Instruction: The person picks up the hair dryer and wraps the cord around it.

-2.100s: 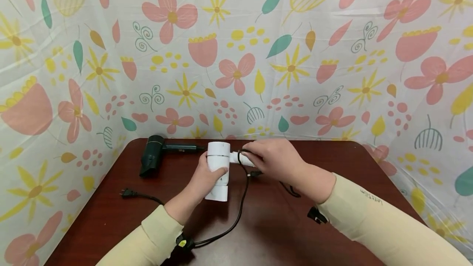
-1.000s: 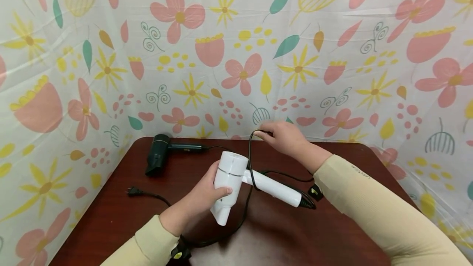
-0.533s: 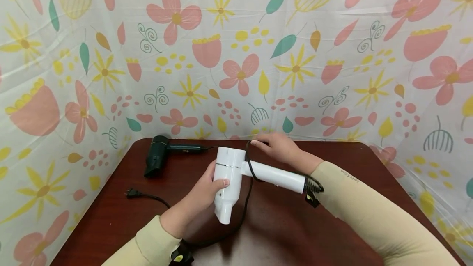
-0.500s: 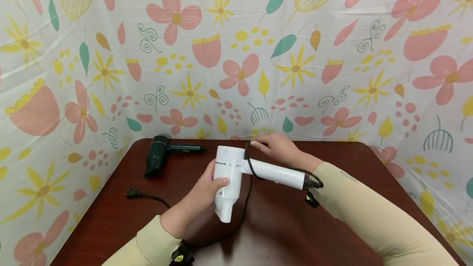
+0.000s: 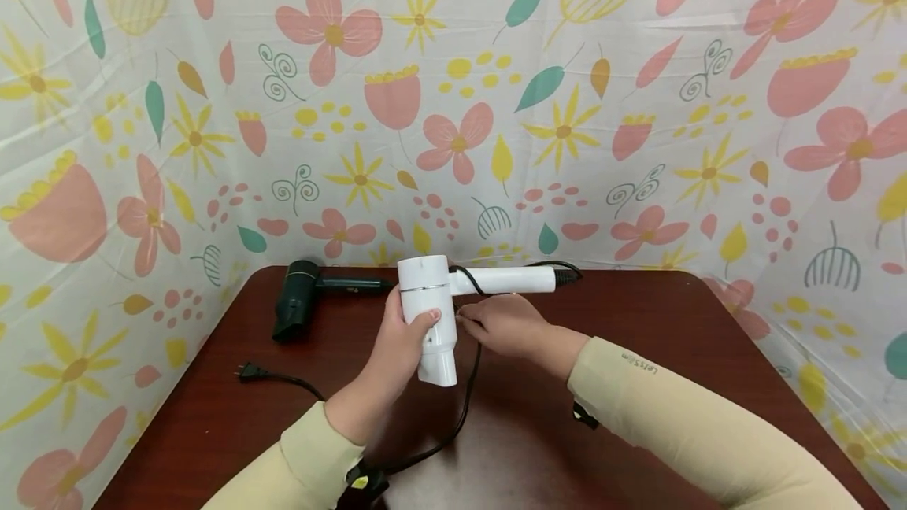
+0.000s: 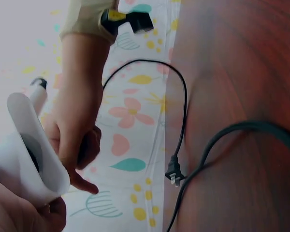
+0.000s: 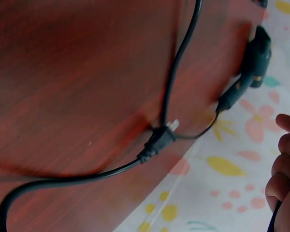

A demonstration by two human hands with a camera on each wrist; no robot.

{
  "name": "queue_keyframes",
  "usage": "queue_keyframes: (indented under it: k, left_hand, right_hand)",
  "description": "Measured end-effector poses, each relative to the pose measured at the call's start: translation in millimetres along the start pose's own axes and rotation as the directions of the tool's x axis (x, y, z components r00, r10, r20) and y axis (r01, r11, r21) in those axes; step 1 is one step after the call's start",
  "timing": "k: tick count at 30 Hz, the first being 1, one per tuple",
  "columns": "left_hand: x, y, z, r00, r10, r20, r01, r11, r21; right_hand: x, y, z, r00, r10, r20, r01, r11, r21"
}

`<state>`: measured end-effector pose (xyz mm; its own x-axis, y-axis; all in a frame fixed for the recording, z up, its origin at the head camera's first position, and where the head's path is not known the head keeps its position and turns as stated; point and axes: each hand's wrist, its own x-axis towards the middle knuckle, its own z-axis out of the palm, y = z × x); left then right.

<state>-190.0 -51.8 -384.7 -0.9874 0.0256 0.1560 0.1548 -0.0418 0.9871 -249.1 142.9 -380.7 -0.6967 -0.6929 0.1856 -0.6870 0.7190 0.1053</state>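
A white hair dryer (image 5: 425,274) is held up over the table, its handle (image 5: 520,280) pointing right and its nozzle down. My left hand (image 5: 393,349) grips the barrel, thumb across the front; the left wrist view shows the nozzle (image 6: 43,164) close up. Just below the handle, my right hand (image 5: 506,325) pinches the black power cord (image 5: 471,388), which crosses over the handle near the barrel. More cord loops behind the handle from its end. In the right wrist view, curled fingers (image 7: 285,174) show at the right edge with cord below them.
A dark green hair dryer (image 5: 296,301) lies at the table's back left. One black plug (image 5: 249,371) rests at the left; in the right wrist view a plug (image 7: 158,140) lies on the wood. Flowered cloth (image 5: 453,132) hangs behind the brown table (image 5: 510,447).
My right hand drew the cord up behind the handle, then came down to its near side. The white hair dryer's handle swung from sloping down to about level. My left hand kept its grip.
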Motion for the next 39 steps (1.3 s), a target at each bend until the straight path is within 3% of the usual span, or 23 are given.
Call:
queue_keyframes:
  k: [1, 3, 8, 15, 18, 23, 39]
  left_hand:
    - [1.9, -0.2, -0.3, 1.0, 0.0, -0.016, 0.0, 1.0, 0.008]
    - [4.8, -0.6, -1.5, 0.999, 0.004, -0.043, -0.004, 1.0, 0.019]
    - [11.0, -7.0, -8.1, 0.994, 0.011, -0.106, -0.003, 0.997, 0.075]
    - [19.4, -18.2, -19.9, 0.989, -0.027, -0.148, 0.052, 0.985, 0.163]
    - [20.3, -19.3, -23.6, 0.986, -0.056, -0.159, 0.086, 0.979, 0.186]
    - [17.9, -18.2, -26.9, 0.986, -0.077, -0.147, 0.109, 0.968, 0.224]
    - [6.1, -17.4, -21.0, 0.997, -0.064, -0.043, 0.071, 0.976, 0.206]
  right_hand:
    - [0.6, -3, 0, 0.998, 0.006, -0.062, 0.001, 0.995, 0.104]
    - [-2.0, -7, 0, 0.986, -0.073, -0.15, 0.083, 0.994, 0.065]
    - [-10.4, -15, -6, 0.945, -0.195, -0.261, 0.209, 0.977, 0.027]
    - [-19.1, -17, -26, 0.834, -0.341, -0.434, 0.347, 0.935, -0.068]
    - [-22.0, -15, -35, 0.801, -0.355, -0.481, 0.356, 0.93, -0.094]
    - [-24.2, -7, -44, 0.794, -0.334, -0.508, 0.322, 0.94, -0.115]
    - [-17.7, 19, -55, 0.78, -0.262, -0.568, 0.233, 0.964, -0.125]
